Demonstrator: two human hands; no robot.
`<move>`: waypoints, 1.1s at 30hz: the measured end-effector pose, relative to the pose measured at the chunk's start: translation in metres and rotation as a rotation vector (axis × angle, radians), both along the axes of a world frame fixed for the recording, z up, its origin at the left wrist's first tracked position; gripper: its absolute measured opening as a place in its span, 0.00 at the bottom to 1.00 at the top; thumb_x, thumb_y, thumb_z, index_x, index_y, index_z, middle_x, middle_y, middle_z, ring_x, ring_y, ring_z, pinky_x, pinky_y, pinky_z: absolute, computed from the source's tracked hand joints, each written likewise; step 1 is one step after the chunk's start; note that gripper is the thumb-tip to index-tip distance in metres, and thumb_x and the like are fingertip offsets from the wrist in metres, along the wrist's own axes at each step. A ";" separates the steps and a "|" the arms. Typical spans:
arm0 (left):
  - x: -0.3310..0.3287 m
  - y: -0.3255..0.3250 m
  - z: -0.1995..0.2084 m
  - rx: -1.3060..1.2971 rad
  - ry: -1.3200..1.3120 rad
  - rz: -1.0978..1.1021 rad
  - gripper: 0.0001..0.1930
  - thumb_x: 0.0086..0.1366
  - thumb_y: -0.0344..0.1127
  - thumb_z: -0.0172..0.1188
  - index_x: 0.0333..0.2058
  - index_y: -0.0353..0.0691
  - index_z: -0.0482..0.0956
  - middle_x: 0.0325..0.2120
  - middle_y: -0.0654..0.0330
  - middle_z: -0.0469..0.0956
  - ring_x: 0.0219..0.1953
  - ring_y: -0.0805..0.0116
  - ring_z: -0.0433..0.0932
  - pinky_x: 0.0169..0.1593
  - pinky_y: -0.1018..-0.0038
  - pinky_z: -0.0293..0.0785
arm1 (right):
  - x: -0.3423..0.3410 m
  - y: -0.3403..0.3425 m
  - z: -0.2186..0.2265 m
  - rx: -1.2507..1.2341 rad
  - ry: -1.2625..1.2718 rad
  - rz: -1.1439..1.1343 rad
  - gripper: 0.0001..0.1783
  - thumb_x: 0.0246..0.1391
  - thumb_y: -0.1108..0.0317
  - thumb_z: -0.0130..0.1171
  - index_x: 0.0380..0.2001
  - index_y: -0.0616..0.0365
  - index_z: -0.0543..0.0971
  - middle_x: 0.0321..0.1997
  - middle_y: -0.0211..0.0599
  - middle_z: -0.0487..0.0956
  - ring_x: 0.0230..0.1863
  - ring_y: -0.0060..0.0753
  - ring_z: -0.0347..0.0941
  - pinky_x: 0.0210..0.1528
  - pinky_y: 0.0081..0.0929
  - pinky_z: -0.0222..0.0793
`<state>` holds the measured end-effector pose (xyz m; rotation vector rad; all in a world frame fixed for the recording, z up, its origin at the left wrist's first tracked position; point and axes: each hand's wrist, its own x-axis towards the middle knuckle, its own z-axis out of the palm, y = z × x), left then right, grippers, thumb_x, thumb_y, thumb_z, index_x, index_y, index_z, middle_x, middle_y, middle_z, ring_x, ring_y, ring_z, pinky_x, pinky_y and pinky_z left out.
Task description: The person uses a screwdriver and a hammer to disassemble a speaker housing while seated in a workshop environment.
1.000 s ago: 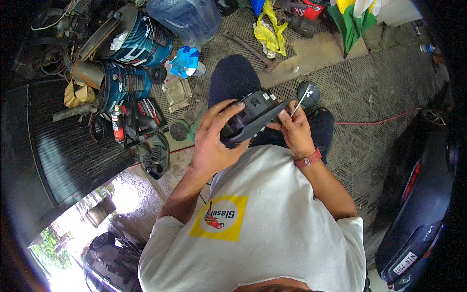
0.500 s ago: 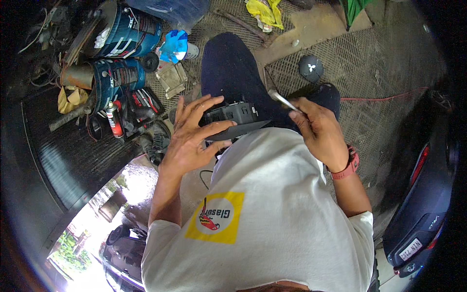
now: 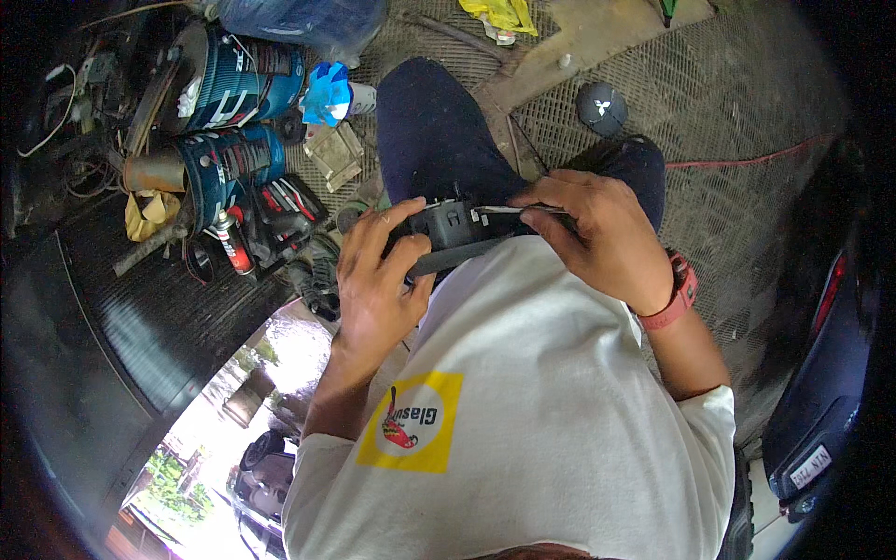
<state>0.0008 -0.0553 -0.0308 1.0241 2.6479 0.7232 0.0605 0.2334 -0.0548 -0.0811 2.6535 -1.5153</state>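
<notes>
A black plastic housing (image 3: 452, 224) with moulded clips and a flat lower panel lies across my lap. My left hand (image 3: 378, 275) grips its left end, with the fingers over the top and the thumb below. From the right, my right hand (image 3: 611, 238) pinches a slim silver metal tool (image 3: 502, 211). The tool's thin end reaches the right side of the housing, and contact there cannot be made out exactly. The fingers of my right hand cover the rest of the tool.
Blue drums (image 3: 247, 82), a spray can (image 3: 233, 241) and an open tool case (image 3: 287, 210) stand at the left. A dark round cap (image 3: 601, 109) and a red hose (image 3: 747, 161) lie on the ridged floor. A dark car (image 3: 812, 411) is at the right.
My right hand has moved left with the silver tool, bringing its end from above my lap to the housing. My left hand has closed more tightly around the housing's left end.
</notes>
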 end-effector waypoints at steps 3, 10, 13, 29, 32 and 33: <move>-0.002 -0.007 -0.004 0.065 0.025 -0.075 0.16 0.49 0.21 0.72 0.37 0.39 0.81 0.62 0.51 0.82 0.60 0.44 0.81 0.70 0.41 0.73 | -0.007 0.009 0.001 0.005 0.017 0.047 0.07 0.62 0.67 0.69 0.42 0.55 0.88 0.36 0.44 0.87 0.38 0.55 0.85 0.40 0.49 0.79; 0.009 -0.005 -0.008 -0.068 0.148 -0.159 0.21 0.49 0.24 0.71 0.44 0.45 0.86 0.49 0.55 0.81 0.57 0.47 0.76 0.71 0.39 0.75 | -0.018 0.021 -0.011 -0.062 -0.012 0.153 0.06 0.59 0.67 0.70 0.39 0.54 0.89 0.37 0.45 0.88 0.40 0.56 0.86 0.43 0.50 0.81; 0.014 -0.001 -0.007 -0.136 0.167 -0.217 0.25 0.49 0.23 0.72 0.48 0.49 0.88 0.49 0.55 0.78 0.54 0.47 0.76 0.69 0.41 0.75 | -0.021 0.025 -0.013 -0.058 -0.031 0.185 0.07 0.59 0.67 0.70 0.39 0.55 0.89 0.38 0.44 0.88 0.41 0.55 0.86 0.44 0.49 0.81; 0.018 0.006 -0.020 -0.067 0.243 -0.135 0.11 0.51 0.31 0.75 0.35 0.50 0.91 0.39 0.62 0.84 0.43 0.62 0.82 0.67 0.44 0.83 | -0.054 0.043 -0.037 -0.179 -0.139 0.420 0.08 0.59 0.64 0.74 0.38 0.57 0.90 0.36 0.43 0.89 0.39 0.48 0.87 0.44 0.40 0.79; 0.017 0.008 -0.019 -0.068 0.203 -0.160 0.10 0.52 0.30 0.75 0.34 0.50 0.91 0.37 0.63 0.82 0.42 0.64 0.81 0.69 0.41 0.80 | -0.062 0.041 -0.037 -0.192 -0.186 0.482 0.08 0.60 0.66 0.74 0.38 0.59 0.90 0.36 0.42 0.89 0.40 0.45 0.87 0.45 0.38 0.79; 0.015 0.011 -0.014 -0.081 0.195 -0.183 0.10 0.51 0.29 0.74 0.34 0.50 0.91 0.36 0.63 0.81 0.40 0.64 0.80 0.70 0.40 0.79 | -0.064 0.040 -0.037 -0.200 -0.204 0.492 0.08 0.59 0.66 0.74 0.38 0.59 0.90 0.36 0.42 0.89 0.40 0.45 0.87 0.45 0.38 0.79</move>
